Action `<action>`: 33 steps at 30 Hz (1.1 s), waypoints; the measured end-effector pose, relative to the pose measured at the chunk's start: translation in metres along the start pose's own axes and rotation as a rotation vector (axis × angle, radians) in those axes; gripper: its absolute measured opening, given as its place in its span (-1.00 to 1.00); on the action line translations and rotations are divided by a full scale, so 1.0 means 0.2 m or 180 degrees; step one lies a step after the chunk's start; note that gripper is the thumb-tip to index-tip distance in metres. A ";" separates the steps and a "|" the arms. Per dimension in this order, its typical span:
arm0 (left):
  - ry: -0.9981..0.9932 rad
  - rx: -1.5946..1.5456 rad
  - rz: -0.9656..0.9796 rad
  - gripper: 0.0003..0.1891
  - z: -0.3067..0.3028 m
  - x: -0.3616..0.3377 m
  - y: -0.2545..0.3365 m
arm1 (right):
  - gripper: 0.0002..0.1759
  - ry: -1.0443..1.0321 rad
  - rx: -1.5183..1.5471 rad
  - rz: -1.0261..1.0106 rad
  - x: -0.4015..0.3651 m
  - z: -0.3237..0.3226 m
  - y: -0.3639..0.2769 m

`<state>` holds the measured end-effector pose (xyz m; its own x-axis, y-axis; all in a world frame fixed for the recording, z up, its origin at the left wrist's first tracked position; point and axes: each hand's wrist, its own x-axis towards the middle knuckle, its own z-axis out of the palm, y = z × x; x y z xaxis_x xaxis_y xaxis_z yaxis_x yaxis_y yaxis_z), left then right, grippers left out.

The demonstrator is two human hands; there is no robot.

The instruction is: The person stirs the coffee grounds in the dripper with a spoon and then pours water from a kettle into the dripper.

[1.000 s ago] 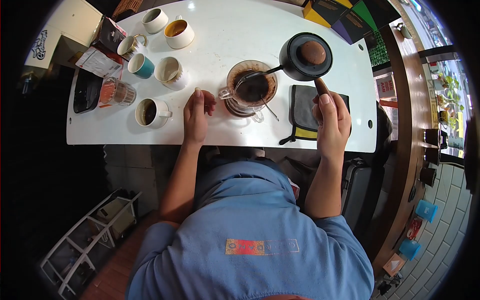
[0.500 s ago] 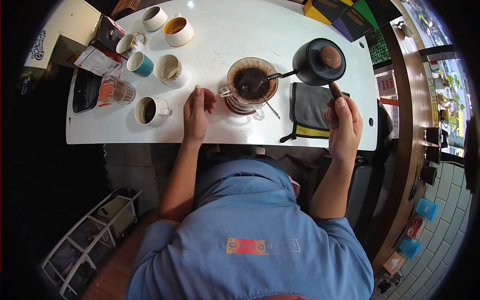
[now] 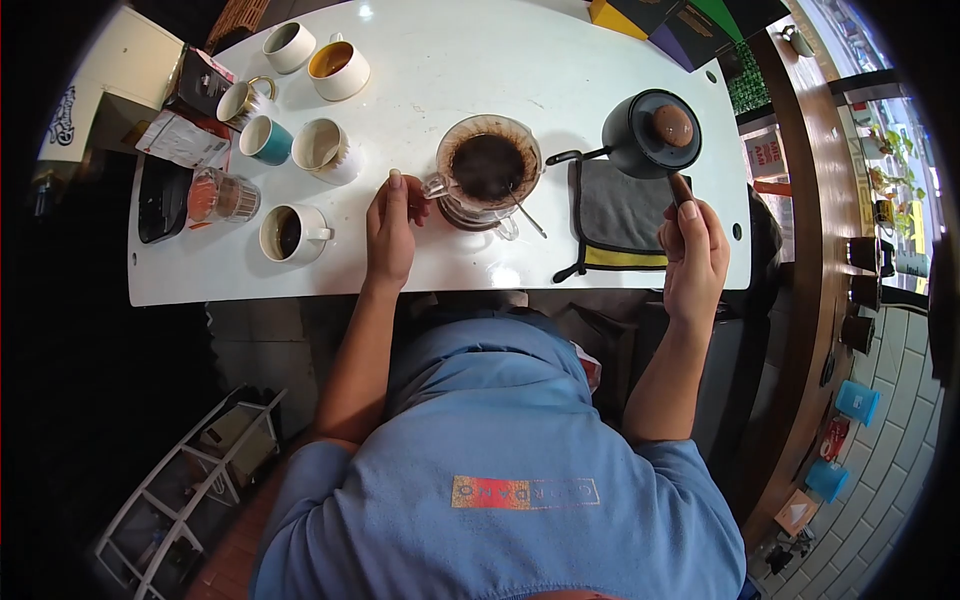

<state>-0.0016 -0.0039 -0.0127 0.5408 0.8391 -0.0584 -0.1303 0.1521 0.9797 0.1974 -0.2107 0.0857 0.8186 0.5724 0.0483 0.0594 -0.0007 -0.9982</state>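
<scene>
My right hand (image 3: 695, 245) is wrapped round the wooden handle of a black gooseneck kettle (image 3: 630, 150), its lid topped by a brown knob. The kettle hangs level above a grey cloth with a yellow edge (image 3: 620, 215), its spout pointing left just short of the coffee dripper (image 3: 532, 165). Dark wet coffee fills the dripper, which sits on a glass server (image 3: 462, 214). A thin metal spoon (image 3: 530, 218) leans out of the coffee at the front right. My left hand (image 3: 392, 230), thumb up and fingers loosely bent, holds nothing beside the dripper's clear handle.
To the left stand a white mug of dark liquid (image 3: 312, 222), a ribbed glass (image 3: 240, 198), a teal cup (image 3: 270, 147) and several other mugs. A black tray (image 3: 162, 205) lies at the left edge. Dark boxes with coloured panels (image 3: 690, 30) stand at the back right.
The kettle has moved right, and its spout has left the space over the dripper. My left hand keeps its pose beside the dripper. The view has shifted slightly.
</scene>
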 end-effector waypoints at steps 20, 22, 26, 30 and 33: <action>0.0024 0.0192 0.0096 -0.52 -0.04 0.03 0.05 | -0.71 0.0146 0.0020 -0.0031 0.10 0.05 0.05; 0.0039 0.0160 0.0106 -0.52 -0.04 0.03 0.05 | -0.71 0.0132 0.0024 -0.0020 0.09 0.04 0.05; 0.0068 0.0138 0.0087 -0.53 -0.04 0.03 0.04 | -0.71 0.0075 0.0040 -0.0014 0.08 0.02 0.04; 0.0064 0.0128 0.0051 -0.53 -0.03 0.02 0.03 | -0.71 0.0082 -0.0019 -0.0034 0.05 0.00 0.04; 0.0066 0.0151 0.0065 -0.53 -0.02 0.02 0.04 | -0.71 0.0040 -0.0095 -0.0051 0.04 -0.01 0.04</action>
<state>-0.0043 0.0026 -0.0060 0.5211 0.8525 -0.0416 -0.1013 0.1102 0.9887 0.2050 -0.2071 0.0788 0.8245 0.5621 0.0650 0.0896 -0.0162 -0.9958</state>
